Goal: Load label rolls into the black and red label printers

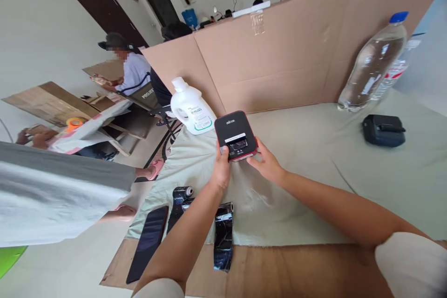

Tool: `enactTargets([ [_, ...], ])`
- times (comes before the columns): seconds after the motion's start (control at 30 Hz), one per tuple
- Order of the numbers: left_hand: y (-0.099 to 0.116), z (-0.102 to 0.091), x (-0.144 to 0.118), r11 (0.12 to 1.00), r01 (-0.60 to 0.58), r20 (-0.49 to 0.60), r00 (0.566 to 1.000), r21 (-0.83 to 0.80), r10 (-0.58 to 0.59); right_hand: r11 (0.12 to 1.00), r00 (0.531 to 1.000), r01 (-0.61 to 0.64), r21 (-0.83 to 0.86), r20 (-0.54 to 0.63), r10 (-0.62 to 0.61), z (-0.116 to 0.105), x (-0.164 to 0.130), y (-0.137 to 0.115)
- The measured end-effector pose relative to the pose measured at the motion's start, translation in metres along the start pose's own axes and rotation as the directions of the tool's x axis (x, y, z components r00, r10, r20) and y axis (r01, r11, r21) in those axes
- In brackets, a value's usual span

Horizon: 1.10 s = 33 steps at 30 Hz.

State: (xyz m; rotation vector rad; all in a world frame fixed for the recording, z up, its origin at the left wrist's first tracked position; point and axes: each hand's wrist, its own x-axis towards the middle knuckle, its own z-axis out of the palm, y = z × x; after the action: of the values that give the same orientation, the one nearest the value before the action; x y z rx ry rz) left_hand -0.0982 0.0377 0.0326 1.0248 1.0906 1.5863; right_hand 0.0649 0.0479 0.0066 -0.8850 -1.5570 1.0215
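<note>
A small black box-shaped label printer [234, 128] with red edges, a slot and a white strip on its top is held up above the cloth. My left hand [222, 167] grips its near left corner, thumb on the top face. At its right edge, my right hand [267, 163] closes around the side with fingers against the corner. Beyond it stands a white jug [193, 109] with a handle and cap. Closer to me lie rolls of shiny black ribbon [223, 237], partly unrolled, and another black roll [182, 193] partly hidden by my left arm.
A dark phone [148, 242] lies at the table's left edge. A black case [384, 130] and a large water bottle [375, 63] with a blue cap stand right. A cardboard panel [279, 51] walls the back. A person [134, 70] sits far left; another stands close on my left.
</note>
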Motion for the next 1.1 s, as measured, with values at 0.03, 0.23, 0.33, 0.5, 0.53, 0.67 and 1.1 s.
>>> enactTargets([
  [0.03,0.001,0.016,-0.016,1.000,0.023,0.034,0.999,-0.002,-0.023,0.999,1.000,0.000,-0.036,-0.025,-0.001,-0.017,-0.019,-0.007],
  [0.23,-0.008,0.092,-0.090,0.954,0.299,0.150,0.943,0.002,-0.296,0.980,0.987,-0.125,-0.156,-0.118,0.108,-0.097,-0.117,-0.037],
  [0.33,-0.021,0.110,-0.109,0.932,0.362,0.150,0.920,0.022,-0.361,0.968,0.972,-0.205,-0.146,-0.148,0.184,-0.114,-0.145,-0.036],
  [0.5,-0.027,0.114,-0.120,0.930,0.363,0.147,0.918,0.056,-0.368,0.963,0.967,-0.226,-0.146,-0.152,0.203,-0.126,-0.156,-0.032],
  [0.53,-0.026,0.113,-0.119,0.930,0.363,0.149,0.918,0.064,-0.368,0.954,0.958,-0.255,-0.156,-0.174,0.228,-0.128,-0.152,-0.032],
  [0.67,-0.019,0.112,-0.109,0.923,0.375,0.144,0.912,0.083,-0.384,0.916,0.890,-0.368,-0.160,-0.347,0.297,-0.130,-0.120,-0.035],
  [1.1,-0.033,0.109,-0.066,0.957,0.271,0.324,0.918,-0.099,-0.227,0.962,0.907,-0.197,-0.189,-0.407,0.106,-0.105,-0.095,-0.018],
])
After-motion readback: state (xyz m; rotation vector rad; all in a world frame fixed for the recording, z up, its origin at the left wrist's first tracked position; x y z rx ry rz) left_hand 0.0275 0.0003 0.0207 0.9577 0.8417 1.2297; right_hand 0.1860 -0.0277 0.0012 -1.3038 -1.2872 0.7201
